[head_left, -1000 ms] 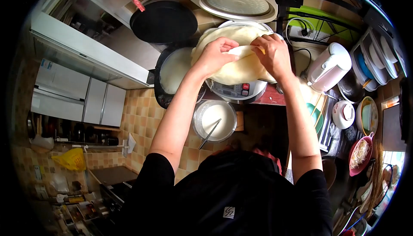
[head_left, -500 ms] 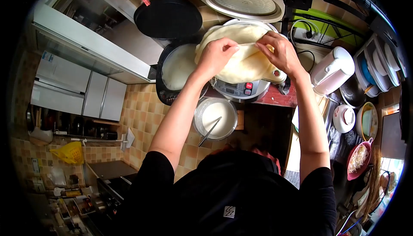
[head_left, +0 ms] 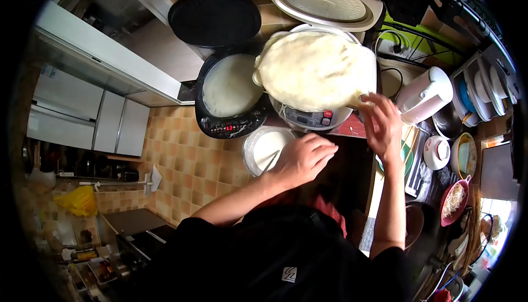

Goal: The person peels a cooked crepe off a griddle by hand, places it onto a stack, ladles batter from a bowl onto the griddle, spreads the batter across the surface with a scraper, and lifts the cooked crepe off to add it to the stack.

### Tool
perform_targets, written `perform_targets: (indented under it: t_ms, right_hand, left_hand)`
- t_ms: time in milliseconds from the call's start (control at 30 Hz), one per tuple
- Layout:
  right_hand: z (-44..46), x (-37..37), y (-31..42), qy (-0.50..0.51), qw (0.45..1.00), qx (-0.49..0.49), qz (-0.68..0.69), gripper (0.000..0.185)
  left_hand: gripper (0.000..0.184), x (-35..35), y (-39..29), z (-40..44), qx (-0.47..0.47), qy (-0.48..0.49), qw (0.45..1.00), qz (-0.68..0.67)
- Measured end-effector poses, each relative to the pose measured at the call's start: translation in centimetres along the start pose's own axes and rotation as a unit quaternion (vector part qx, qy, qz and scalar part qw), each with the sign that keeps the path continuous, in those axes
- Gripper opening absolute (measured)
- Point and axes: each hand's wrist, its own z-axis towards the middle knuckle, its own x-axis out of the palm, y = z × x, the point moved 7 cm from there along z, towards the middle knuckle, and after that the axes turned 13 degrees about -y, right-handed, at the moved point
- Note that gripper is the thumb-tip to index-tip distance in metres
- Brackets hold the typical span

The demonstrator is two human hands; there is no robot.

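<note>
A pale, thin sheet of dough or pancake lies flat on a board over the open rice cooker. At the board's lower right corner is my right hand, fingers curved near the handle; whether it grips the handle is unclear. My left hand hovers over the dark gap below the cooker, fingers loosely bent and close together, with nothing visible in them. Beside it, a bowl of white batter holds a utensil. To the left, a black electric pan contains a white layer.
The pan's black lid stands behind it, and the cooker's lid is raised. On the right are a pink-white kettle, a dish rack with plates, a white bowl and a pink basket of shreds.
Both hands have left the pale sheet's middle. The left came down toward my body, the right moved to the board's lower right corner. The sheet, lifted and folded before, now lies spread out.
</note>
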Motion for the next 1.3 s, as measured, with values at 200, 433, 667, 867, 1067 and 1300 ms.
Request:
perform_targets:
  t_ms: [200, 433, 667, 867, 1067, 1300]
  right_hand:
    - [-12.2, -1.3, 5.4, -0.019, 0.978, 0.210, -0.006, 0.020]
    - [-24.6, 0.8, 16.4, 0.056, 0.938, 0.340, -0.022, 0.020]
    - [-28.6, 3.3, 24.3, 0.111, 0.913, 0.393, -0.013, 0.019]
    - [-35.1, 4.4, 29.8, 0.043, 0.902, 0.428, -0.043, 0.019]
    - [-45.5, 5.4, 38.4, 0.000, 0.833, 0.548, -0.076, 0.020]
    - [-52.3, 5.6, 45.1, 0.048, 0.784, 0.605, -0.133, 0.026]
  left_hand:
    - [0.014, 0.2, 3.9, -10.4, -0.244, 0.083, 0.955, -0.145]
    - [0.016, -1.4, 4.2, -21.0, -0.269, 0.233, 0.917, -0.181]
    - [0.042, -8.5, 6.5, -26.7, -0.343, 0.229, 0.902, -0.130]
    - [0.054, -13.5, 6.7, -31.7, -0.334, 0.253, 0.903, -0.093]
    - [0.053, -17.9, 5.3, -35.0, -0.215, 0.307, 0.925, -0.065]
    - [0.045, -19.6, 4.3, -34.2, -0.114, 0.326, 0.936, -0.071]
